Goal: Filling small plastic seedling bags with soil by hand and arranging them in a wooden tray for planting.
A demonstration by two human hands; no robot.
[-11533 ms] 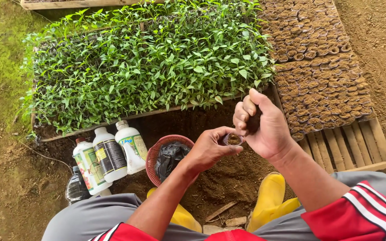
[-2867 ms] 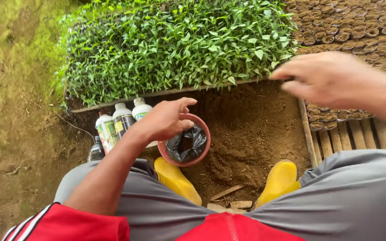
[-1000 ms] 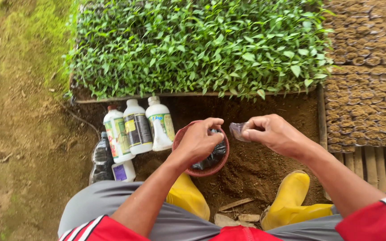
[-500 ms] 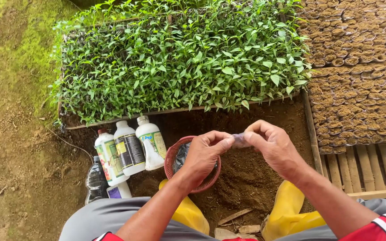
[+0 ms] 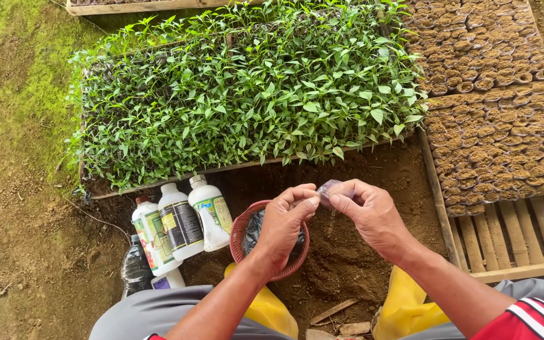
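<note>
My left hand (image 5: 284,223) and my right hand (image 5: 369,214) meet in front of me, both pinching a small clear plastic seedling bag (image 5: 327,189) between fingertips. Under my left hand sits a round red-brown basket (image 5: 239,234) lined with black plastic, resting on loose brown soil (image 5: 347,264). Beyond the hands lies a dense bed of green seedlings (image 5: 247,94). To the right, rows of small soil-filled bags (image 5: 492,119) stand on a wooden slat pallet (image 5: 524,233).
Three white labelled bottles (image 5: 181,220) stand left of the basket, with a dark bottle (image 5: 136,271) beside them. My yellow boots (image 5: 404,305) show below. Mossy ground (image 5: 14,94) lies to the left. A wooden frame edge (image 5: 439,189) borders the soil.
Both hands stay together on the small bag, fingers shifting on it slightly. The view has tilted a little, moving the basket and bottles rightward.
</note>
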